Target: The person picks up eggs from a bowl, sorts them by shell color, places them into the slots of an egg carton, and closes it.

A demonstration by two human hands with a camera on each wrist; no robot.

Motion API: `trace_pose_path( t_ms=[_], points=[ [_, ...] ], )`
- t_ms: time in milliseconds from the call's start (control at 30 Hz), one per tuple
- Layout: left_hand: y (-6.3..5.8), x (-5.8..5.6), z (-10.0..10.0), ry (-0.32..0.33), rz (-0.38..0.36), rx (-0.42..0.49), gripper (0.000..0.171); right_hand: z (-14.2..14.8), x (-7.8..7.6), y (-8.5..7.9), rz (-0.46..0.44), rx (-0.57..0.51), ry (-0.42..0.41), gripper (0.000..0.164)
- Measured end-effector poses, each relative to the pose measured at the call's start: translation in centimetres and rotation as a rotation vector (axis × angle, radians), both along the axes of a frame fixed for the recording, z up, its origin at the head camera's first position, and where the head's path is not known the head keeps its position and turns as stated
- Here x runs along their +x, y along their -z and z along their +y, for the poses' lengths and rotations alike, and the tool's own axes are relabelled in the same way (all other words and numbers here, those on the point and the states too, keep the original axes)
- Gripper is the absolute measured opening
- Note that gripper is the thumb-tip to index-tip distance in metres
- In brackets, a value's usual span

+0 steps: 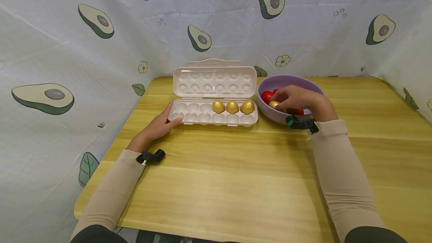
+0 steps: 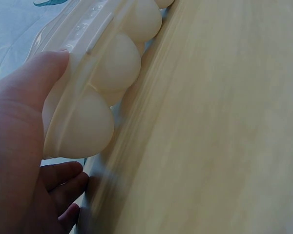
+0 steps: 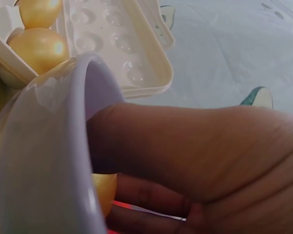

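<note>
Gold egg (image 1: 273, 104) within right grip (image 1: 300, 98), inside purple bowl (image 1: 271, 114).

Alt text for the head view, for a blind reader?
A person's right hand reaches into a purple bowl, gripping a golden egg beside red pieces. The left hand holds the left end of an open egg carton with three golden eggs, on a wooden table.

Avocado-printed white cloth (image 1: 229, 3) behind a pale wooden table (image 1: 219, 175).
</note>
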State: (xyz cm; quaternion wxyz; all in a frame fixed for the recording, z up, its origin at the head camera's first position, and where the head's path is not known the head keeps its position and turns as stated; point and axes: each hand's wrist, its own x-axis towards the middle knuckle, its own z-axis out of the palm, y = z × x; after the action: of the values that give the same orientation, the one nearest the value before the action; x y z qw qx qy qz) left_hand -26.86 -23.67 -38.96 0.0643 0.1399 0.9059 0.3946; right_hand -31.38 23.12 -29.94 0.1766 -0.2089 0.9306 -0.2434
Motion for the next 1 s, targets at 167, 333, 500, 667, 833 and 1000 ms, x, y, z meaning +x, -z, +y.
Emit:
trace_pose_path(
  t_ms=[167, 333, 500, 667, 833, 1000],
  points=[
    [0.1, 0.0, 0.0, -0.003, -0.007, 0.001, 0.078, 0.0, 0.0, 0.1, -0.011, -0.066, 0.032, 0.032],
    [0.1, 0.0, 0.0, -0.010, -0.011, -0.005, 0.078, -0.1, 0.1, -0.1, 0.006, -0.132, 0.069, 0.029],
    [-0.3, 0.2, 0.1, 0.002, -0.002, 0.001, 0.081, -0.2, 0.1, -0.3, 0.069, -0.188, 0.068, 0.027],
    [-2.1, 1.4, 0.9, 0.023, -0.022, 0.016, 0.081, -0.3, 0.3, -0.5, 0.103, -0.226, 0.066, 0.026],
    [-3.0, 2.1, 1.4, 0.025, -0.021, 0.003, 0.079, -0.4, 0.5, -0.8, 0.132, -0.242, 0.078, 0.028],
    [-3.2, 2.3, 1.4, 0.026, -0.016, 0.004, 0.079, -0.5, 0.5, -1.1, 0.130, -0.262, 0.089, 0.033]
  ],
)
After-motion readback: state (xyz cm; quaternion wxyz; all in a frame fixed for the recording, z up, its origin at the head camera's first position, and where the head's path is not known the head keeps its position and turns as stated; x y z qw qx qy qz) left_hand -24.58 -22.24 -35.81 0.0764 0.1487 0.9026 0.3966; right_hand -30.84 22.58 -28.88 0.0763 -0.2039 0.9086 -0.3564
